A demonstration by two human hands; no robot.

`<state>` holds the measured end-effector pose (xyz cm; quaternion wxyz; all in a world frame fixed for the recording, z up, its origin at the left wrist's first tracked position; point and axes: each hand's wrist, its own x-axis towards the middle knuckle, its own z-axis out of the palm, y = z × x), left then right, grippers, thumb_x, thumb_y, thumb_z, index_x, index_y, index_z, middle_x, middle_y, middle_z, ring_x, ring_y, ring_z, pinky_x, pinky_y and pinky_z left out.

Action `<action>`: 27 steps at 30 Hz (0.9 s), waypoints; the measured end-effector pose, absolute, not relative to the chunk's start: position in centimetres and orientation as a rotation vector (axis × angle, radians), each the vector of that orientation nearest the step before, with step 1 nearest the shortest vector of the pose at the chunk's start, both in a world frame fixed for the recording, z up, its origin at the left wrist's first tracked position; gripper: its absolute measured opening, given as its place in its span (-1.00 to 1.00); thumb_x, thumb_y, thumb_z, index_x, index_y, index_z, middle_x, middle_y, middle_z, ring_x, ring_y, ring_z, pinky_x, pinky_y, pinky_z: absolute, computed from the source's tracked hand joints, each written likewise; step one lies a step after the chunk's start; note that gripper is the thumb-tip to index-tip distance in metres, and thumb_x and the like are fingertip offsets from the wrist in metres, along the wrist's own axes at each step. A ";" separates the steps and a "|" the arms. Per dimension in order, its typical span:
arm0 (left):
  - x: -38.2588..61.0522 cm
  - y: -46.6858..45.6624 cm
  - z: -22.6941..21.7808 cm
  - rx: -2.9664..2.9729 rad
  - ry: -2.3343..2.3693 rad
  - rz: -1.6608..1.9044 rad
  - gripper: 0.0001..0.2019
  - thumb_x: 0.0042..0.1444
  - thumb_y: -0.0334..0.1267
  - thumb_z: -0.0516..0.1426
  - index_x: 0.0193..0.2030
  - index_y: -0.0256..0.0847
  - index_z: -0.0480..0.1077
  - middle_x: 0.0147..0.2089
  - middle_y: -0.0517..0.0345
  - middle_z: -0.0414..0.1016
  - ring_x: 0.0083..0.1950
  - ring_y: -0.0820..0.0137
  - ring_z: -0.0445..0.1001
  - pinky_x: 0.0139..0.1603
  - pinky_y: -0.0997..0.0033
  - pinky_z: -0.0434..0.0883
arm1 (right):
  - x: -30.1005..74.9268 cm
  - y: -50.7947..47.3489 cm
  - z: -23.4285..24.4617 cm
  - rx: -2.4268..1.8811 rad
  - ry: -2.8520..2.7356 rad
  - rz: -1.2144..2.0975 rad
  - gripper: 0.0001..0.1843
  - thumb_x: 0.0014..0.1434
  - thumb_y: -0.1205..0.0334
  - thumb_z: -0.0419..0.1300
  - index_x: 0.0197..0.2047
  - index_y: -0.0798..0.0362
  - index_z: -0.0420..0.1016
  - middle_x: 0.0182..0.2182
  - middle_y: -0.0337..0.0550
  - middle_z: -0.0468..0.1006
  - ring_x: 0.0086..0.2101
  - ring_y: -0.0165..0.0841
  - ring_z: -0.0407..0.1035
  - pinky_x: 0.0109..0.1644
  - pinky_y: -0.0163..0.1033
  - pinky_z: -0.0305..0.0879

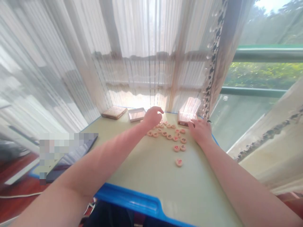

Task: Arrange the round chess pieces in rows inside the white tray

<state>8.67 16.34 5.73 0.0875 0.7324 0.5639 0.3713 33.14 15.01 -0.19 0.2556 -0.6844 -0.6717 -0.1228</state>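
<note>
Several round wooden chess pieces [175, 138] with red and black characters lie scattered at the far side of a pale green table [151, 170]. One piece [179, 162] lies apart, nearer to me. My left hand [152, 116] hovers over the far pieces, fingers curled downward; what it holds, if anything, is hidden. My right hand [200, 130] rests on the table by the pieces, its fingers touching a small wooden box [186, 118].
A white tray-like lid [136, 114] and a folded wooden board [114, 112] sit at the table's far edge. A dark flat object [71, 157] lies at the left. Sheer curtains [142, 50] hang behind; the table has a blue rim [132, 198].
</note>
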 end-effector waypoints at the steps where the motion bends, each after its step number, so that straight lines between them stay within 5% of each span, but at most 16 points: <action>1: 7.3 15.8 5.7 2.117 1.743 1.159 -0.72 -0.05 -0.47 -0.02 -0.29 -0.17 0.47 0.06 0.15 0.44 0.11 0.33 0.35 0.14 0.37 0.27 | 32.9 14.7 0.1 -1.764 -1.884 -0.387 -0.53 0.26 0.05 -0.14 -0.05 0.07 0.50 -0.15 0.08 0.47 -0.04 -0.13 0.25 0.06 0.00 0.08; 6: 1.7 13.7 4.0 1.969 2.021 1.192 -0.73 0.02 -0.41 -0.01 -0.18 -0.18 0.44 -0.06 0.10 0.50 0.01 0.30 0.41 0.07 0.32 0.32 | 31.8 13.2 1.4 -1.278 -2.217 -0.383 -0.59 0.28 0.11 -0.13 -0.12 0.02 0.52 -0.26 -0.04 0.49 -0.19 -0.24 0.30 -0.01 -0.09 0.16; 14: -2.6 15.7 1.3 1.931 2.125 0.982 -0.63 0.16 -0.23 -0.03 0.08 -0.21 0.36 0.23 -0.04 0.24 0.24 0.29 0.22 0.23 0.36 0.16 | 28.3 10.1 3.0 -1.132 -2.423 -0.266 -0.62 0.25 0.11 -0.07 -0.10 0.03 0.52 -0.27 -0.01 0.50 -0.23 -0.24 0.33 -0.08 -0.10 0.25; 18: -3.0 16.3 1.1 1.932 2.084 0.830 -0.62 0.10 -0.12 0.07 0.03 -0.21 0.40 0.26 -0.12 0.20 0.21 0.20 0.26 0.18 0.32 0.20 | 26.2 8.5 3.3 -1.055 -2.570 -0.237 -0.65 0.24 0.10 -0.03 -0.05 -0.06 0.50 -0.15 -0.02 0.50 -0.17 -0.24 0.35 -0.09 -0.09 0.27; 27: -1.8 15.0 3.1 2.091 1.960 0.856 -0.77 0.11 -0.32 0.03 -0.25 -0.25 0.52 -0.12 -0.06 0.49 -0.06 0.26 0.45 0.00 0.35 0.36 | 26.0 8.2 3.0 -1.130 -2.559 -0.221 -0.63 0.26 0.09 -0.05 -0.07 -0.01 0.51 -0.08 0.00 0.48 -0.11 -0.22 0.37 -0.04 -0.07 0.29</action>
